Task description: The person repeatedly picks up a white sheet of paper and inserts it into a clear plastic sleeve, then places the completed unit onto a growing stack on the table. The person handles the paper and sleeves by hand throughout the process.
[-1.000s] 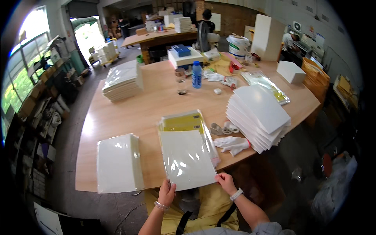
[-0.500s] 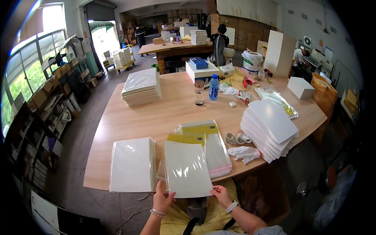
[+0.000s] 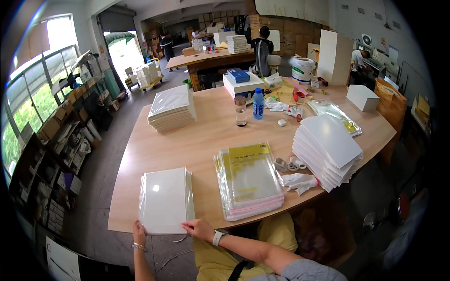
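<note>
A small stack of white sheets in clear bags (image 3: 165,200) lies at the near left edge of the wooden table (image 3: 201,136). My left hand (image 3: 139,232) holds the stack's near left corner. My right hand (image 3: 199,228) rests on its near right corner, fingers flat on the top bagged sheet. To the right of it lies a pile of empty clear bags with yellow strips (image 3: 249,180). Further right stands a fanned stack of bare white sheets (image 3: 328,149).
A white glove (image 3: 300,182) and tape rolls (image 3: 287,164) lie between the bags and the sheets. A jar (image 3: 241,111), a blue bottle (image 3: 258,104) and another bagged stack (image 3: 171,107) stand further back. A person (image 3: 262,44) works at a far table. Shelves line the left wall.
The bagged sheet I held up over the pile of bags has moved left and now lies on top of the left stack, with both hands at its near corners.
</note>
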Demonstrator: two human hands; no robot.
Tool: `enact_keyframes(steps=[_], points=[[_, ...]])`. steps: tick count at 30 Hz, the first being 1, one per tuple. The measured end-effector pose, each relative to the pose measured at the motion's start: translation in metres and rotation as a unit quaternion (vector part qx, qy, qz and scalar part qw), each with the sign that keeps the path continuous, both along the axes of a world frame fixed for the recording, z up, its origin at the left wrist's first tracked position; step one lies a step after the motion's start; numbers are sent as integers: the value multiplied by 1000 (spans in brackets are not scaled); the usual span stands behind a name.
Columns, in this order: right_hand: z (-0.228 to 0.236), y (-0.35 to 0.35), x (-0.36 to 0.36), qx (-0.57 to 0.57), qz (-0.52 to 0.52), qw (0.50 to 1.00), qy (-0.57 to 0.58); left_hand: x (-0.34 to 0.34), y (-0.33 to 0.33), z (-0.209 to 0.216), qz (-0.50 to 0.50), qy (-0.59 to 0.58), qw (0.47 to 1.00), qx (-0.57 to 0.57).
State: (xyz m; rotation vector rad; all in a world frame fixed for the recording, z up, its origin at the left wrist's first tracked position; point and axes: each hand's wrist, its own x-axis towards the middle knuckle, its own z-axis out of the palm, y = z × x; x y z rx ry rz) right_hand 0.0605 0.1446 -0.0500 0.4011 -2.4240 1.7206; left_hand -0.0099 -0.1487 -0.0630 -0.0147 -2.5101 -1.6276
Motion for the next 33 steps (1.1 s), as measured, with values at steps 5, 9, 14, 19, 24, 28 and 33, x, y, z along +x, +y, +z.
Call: enact_keyframes(steps=[5, 9, 14, 19, 24, 28, 33], points=[[0, 28, 13, -193, 96, 974, -67, -18, -30, -32, 59, 44, 964, -255], [-15, 145, 69, -266, -11, 958, -104, 12, 73, 38, 197, 301, 912, -197], [74, 324, 168, -319, -480, 804, 148, 44, 219, 97, -217, 151, 961, -85], [93, 448, 220, -457, -522, 707, 136, 1, 362, 35, -292, 331, 847, -298], [110, 467, 216, -539, -467, 699, 59, 1, 394, 1, -390, 169, 763, -487], [122, 494, 205, -547, -421, 719, 82, 2, 396, 12, -423, 218, 712, -517], [124, 544, 195, -396, -493, 772, -59, -15, 410, -17, -444, 239, 673, -541]])
